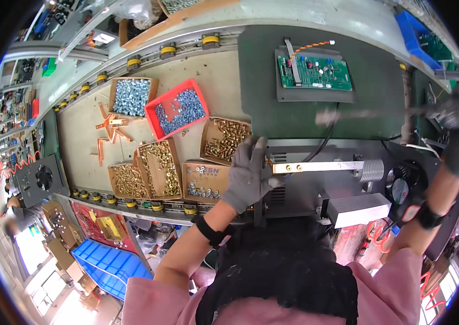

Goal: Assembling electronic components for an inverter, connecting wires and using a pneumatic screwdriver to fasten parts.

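Observation:
My left hand (247,176), in a grey glove, grips the left end of a dark metal chassis (308,203), with fingers outside the edge and thumb inside. Beside it a flat metal bar (319,167) with two brass-coloured bolts runs right to a ribbed silver cylinder (372,170). A finned aluminium heatsink (359,210) and a black fan (401,186) sit on the chassis. Raised at the far right, my gloved right hand (457,122) is closed around a long rod-like tool (370,114). Motion smears the tool, so its exact kind is unclear.
Behind the chassis, a green circuit board (316,73) lies on a dark panel (262,59). To the left stand a red bin (203,100) and cardboard boxes of fasteners (156,168), near copper brackets (113,124). Rollers (168,50) line the bench edges.

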Demonstrator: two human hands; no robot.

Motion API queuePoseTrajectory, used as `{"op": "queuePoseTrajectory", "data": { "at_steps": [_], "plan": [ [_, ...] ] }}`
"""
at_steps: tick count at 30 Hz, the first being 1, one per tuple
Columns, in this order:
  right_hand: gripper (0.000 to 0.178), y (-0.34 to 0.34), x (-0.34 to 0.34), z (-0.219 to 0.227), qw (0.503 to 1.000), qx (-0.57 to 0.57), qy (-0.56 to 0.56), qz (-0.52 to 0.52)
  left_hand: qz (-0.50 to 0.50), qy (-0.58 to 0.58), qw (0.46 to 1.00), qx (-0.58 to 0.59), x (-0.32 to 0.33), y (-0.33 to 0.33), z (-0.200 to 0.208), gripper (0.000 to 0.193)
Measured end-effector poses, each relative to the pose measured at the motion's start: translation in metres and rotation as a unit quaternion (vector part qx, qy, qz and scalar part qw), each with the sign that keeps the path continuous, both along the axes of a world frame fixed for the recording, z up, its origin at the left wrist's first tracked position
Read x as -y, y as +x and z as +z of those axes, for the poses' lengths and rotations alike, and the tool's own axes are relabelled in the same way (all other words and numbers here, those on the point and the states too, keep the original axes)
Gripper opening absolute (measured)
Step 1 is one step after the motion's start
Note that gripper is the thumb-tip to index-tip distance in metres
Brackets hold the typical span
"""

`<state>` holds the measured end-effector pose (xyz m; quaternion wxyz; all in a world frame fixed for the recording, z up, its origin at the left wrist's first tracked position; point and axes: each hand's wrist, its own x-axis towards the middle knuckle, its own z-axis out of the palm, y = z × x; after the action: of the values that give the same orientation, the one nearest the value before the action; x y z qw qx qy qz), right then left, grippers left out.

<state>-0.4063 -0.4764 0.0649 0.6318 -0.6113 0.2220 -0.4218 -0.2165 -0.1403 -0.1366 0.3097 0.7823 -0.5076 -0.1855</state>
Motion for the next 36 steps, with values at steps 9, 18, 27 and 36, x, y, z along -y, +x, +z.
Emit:
{"op": "queuePoseTrajectory", "data": {
  "at_steps": [9,18,27,36],
  "plan": [
    [0.026,-0.038,-0.054,-0.185,0.884,0.056,0.396,-0.243,0.064,-0.005,0.998,-0.013,0.011,-0.02,-0.03,0.068],
    [0.01,-0.026,-0.07,-0.224,0.835,-0.04,0.453,-0.311,0.088,-0.018,0.996,0.011,0.013,-0.02,-0.037,0.06],
    [0.015,-0.038,-0.065,-0.241,0.81,-0.11,0.494,-0.297,0.092,-0.024,0.995,0.007,0.009,-0.022,-0.039,0.074],
    [0.025,-0.043,-0.059,-0.249,0.796,-0.112,0.54,-0.247,0.08,-0.042,0.996,0.005,0.007,-0.022,-0.04,0.075]
  ]
}}
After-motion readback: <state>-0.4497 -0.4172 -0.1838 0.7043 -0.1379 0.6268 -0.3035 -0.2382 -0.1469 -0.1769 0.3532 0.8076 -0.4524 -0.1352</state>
